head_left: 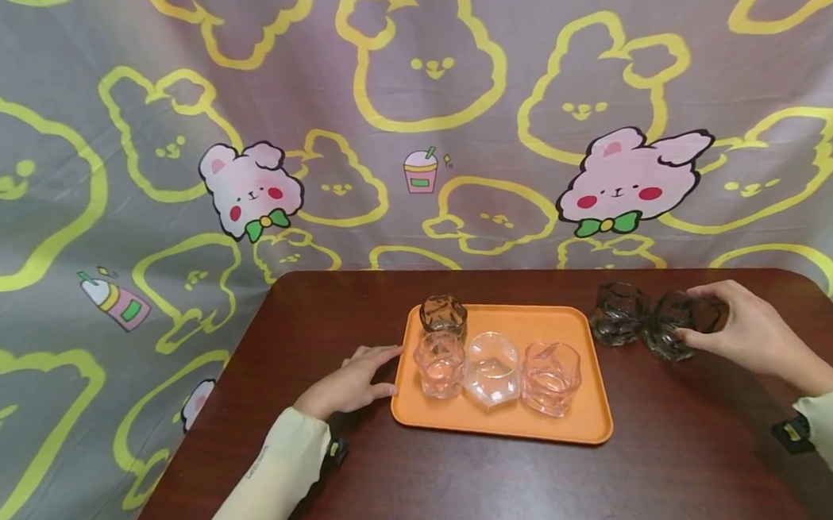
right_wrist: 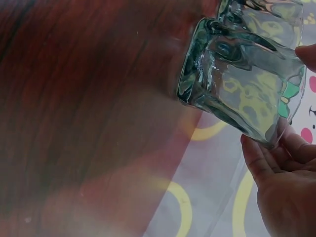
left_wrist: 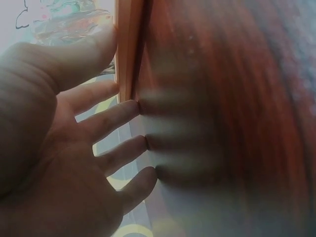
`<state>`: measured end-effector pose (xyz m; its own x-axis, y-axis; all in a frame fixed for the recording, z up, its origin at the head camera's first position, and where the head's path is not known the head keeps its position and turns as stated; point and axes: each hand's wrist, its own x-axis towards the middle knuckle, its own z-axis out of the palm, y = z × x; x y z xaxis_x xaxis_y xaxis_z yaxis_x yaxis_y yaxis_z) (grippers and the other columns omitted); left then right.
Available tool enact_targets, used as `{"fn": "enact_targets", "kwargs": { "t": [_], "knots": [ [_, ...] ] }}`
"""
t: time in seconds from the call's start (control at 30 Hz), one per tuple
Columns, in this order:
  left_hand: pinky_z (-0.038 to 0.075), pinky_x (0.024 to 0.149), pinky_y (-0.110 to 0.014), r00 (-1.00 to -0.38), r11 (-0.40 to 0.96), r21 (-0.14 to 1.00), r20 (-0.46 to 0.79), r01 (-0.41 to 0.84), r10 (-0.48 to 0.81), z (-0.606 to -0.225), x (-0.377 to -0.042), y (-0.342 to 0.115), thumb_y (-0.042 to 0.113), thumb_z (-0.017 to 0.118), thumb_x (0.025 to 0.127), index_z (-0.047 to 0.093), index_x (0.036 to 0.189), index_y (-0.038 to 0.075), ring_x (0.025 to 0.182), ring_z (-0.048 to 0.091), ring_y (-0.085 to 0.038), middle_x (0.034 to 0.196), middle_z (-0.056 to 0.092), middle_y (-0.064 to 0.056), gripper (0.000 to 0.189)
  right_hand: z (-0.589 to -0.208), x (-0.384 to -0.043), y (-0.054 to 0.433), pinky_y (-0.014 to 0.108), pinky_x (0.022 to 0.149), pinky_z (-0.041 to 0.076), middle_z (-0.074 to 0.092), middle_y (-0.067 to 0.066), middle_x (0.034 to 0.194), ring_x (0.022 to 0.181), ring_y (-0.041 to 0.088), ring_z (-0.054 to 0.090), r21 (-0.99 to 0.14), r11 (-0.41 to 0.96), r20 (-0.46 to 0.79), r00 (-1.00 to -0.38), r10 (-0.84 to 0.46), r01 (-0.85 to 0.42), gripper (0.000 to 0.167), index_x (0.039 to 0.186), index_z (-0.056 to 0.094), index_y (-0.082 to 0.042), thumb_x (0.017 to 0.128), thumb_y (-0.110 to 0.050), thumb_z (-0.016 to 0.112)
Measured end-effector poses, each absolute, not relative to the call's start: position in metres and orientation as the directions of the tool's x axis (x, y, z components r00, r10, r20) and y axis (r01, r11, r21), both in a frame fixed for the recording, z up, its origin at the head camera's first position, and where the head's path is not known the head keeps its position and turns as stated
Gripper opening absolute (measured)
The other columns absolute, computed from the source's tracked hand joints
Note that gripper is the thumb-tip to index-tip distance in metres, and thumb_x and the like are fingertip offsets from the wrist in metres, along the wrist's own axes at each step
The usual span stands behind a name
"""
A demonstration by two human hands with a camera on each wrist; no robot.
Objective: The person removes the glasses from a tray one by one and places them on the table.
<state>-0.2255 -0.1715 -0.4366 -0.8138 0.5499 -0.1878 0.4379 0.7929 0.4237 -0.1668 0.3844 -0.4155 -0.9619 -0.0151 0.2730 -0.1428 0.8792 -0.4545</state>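
Observation:
My left hand [head_left: 348, 383] touches the left edge of an orange tray [head_left: 494, 426], its fingers spread and nearly straight; in the left wrist view the thumb lies at the tray's rim. On the tray stand a brown glass [head_left: 443, 312], a pink-tinted glass [head_left: 441, 374], a clear glass [head_left: 493, 375] and another pinkish glass [head_left: 553, 379]. Right of the tray, my right hand [head_left: 750, 331] grips a dark grey glass [head_left: 667, 328] between thumb and fingers. In the right wrist view this glass [right_wrist: 237, 84] looks greenish and see-through. A second dark glass [head_left: 616, 315] stands beside it, at its left.
The dark wooden table [head_left: 474, 495] reaches back to a patterned cloth [head_left: 396, 158] hanging behind it. The tray's right edge lies near the dark glasses. Part of the area behind my right fingers is hidden.

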Motion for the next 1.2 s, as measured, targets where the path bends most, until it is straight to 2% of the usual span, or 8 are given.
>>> {"fn": "enact_targets", "kwargs": {
  "t": [0.37,0.63,0.7,0.8,0.9,0.97,1.1,1.2],
  "knots": [
    [0.027,0.101,-0.05,-0.821,0.802,0.417,-0.193,0.428,0.538,-0.433,-0.224,-0.171,0.027,0.069,0.088,0.037,0.146,0.017,0.13,0.032,-0.025,0.145,0.039,-0.005,0.067,-0.412,-0.167,0.383,0.036,0.062,0.035,0.046,0.025,0.119,0.085,0.03,0.044,-0.451,0.878,0.269,-0.962,-0.04,-0.162,0.072,0.122,0.052,0.004,0.07,-0.032,0.084],
    [0.027,0.101,-0.05,-0.825,0.806,0.418,-0.195,0.42,0.531,-0.435,-0.224,-0.171,0.028,0.069,0.088,0.037,0.146,0.017,0.13,0.032,-0.024,0.146,0.038,-0.005,0.067,-0.404,-0.167,0.383,0.035,0.058,0.038,0.042,0.027,0.124,0.069,0.024,0.048,-0.438,0.881,0.236,-0.969,-0.078,-0.177,0.079,0.132,0.045,0.002,0.072,-0.035,0.082],
    [0.026,0.101,-0.05,-0.825,0.805,0.419,-0.194,0.419,0.531,-0.435,-0.225,-0.171,0.027,0.068,0.088,0.037,0.146,0.017,0.13,0.032,-0.024,0.146,0.038,-0.005,0.067,-0.4,-0.167,0.382,0.036,0.059,0.038,0.042,0.027,0.125,0.074,0.025,0.047,-0.436,0.88,0.249,-0.965,-0.082,-0.188,0.08,0.132,0.045,0.002,0.072,-0.035,0.083],
    [0.026,0.101,-0.051,-0.824,0.802,0.424,-0.19,0.422,0.534,-0.436,-0.225,-0.171,0.027,0.068,0.088,0.038,0.146,0.017,0.13,0.032,-0.024,0.146,0.038,-0.005,0.066,-0.392,-0.166,0.375,0.046,0.068,0.039,0.042,0.026,0.126,0.089,0.036,0.048,-0.457,0.862,0.283,-0.955,-0.093,-0.219,0.08,0.133,0.045,0.001,0.071,-0.031,0.084],
    [0.026,0.101,-0.053,-0.821,0.796,0.426,-0.184,0.43,0.541,-0.436,-0.224,-0.172,0.027,0.068,0.088,0.038,0.146,0.016,0.13,0.033,-0.024,0.146,0.038,-0.005,0.066,-0.384,-0.165,0.365,0.057,0.078,0.032,0.044,0.024,0.126,0.109,0.043,0.04,-0.474,0.839,0.326,-0.938,-0.115,-0.267,0.078,0.132,0.047,0.0,0.069,-0.026,0.086],
    [0.025,0.101,-0.054,-0.819,0.794,0.427,-0.181,0.434,0.545,-0.436,-0.224,-0.172,0.027,0.068,0.088,0.038,0.146,0.016,0.13,0.033,-0.024,0.146,0.038,-0.005,0.066,-0.38,-0.164,0.356,0.058,0.081,0.03,0.046,0.022,0.125,0.113,0.044,0.038,-0.467,0.827,0.357,-0.923,-0.147,-0.313,0.078,0.131,0.048,0.0,0.067,-0.022,0.087],
    [0.025,0.101,-0.057,-0.816,0.787,0.437,-0.18,0.435,0.55,-0.435,-0.223,-0.172,0.026,0.068,0.088,0.038,0.146,0.015,0.129,0.032,-0.025,0.146,0.038,-0.006,0.066,-0.376,-0.163,0.341,0.037,0.08,0.034,0.051,0.016,0.12,0.103,0.032,0.045,-0.421,0.816,0.421,-0.882,-0.21,-0.395,0.075,0.127,0.053,-0.003,0.063,-0.015,0.089],
    [0.024,0.101,-0.058,-0.815,0.785,0.441,-0.178,0.436,0.552,-0.435,-0.223,-0.172,0.026,0.068,0.088,0.038,0.146,0.015,0.13,0.032,-0.025,0.146,0.038,-0.006,0.066,-0.375,-0.163,0.331,0.031,0.076,0.033,0.052,0.012,0.119,0.101,0.026,0.045,-0.408,0.809,0.432,-0.87,-0.237,-0.423,0.074,0.126,0.055,-0.006,0.062,-0.015,0.09]
  ]
}}
